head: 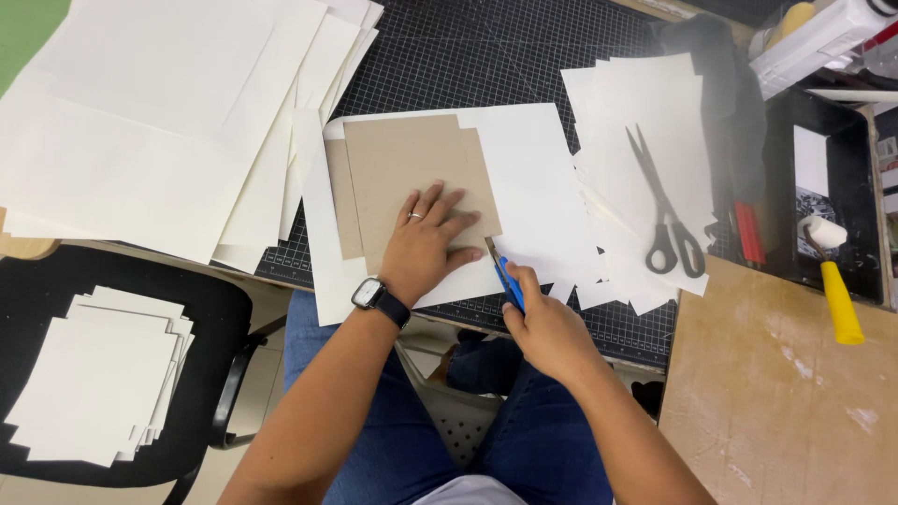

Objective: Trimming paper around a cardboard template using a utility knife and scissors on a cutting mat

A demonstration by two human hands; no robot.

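I see a black cutting mat (486,56) ruled with a fine pale grid, and I place everything else from it. Lying on the mat is a cream paper sheet (533,187), and on that a grey-brown cardboard square (412,173). At the mat's near edge my right hand (547,332) grips a utility knife (505,276) with a blue body and a dull metal blade. My left hand (426,248) wears a black wristwatch (379,299) and a silver ring. Right of the mat lie scissors (669,215) with black handles, red pens (748,232), and a paint roller (832,281) with a yellow handle and white head. Left of the mat are cream paper stacks (159,122).
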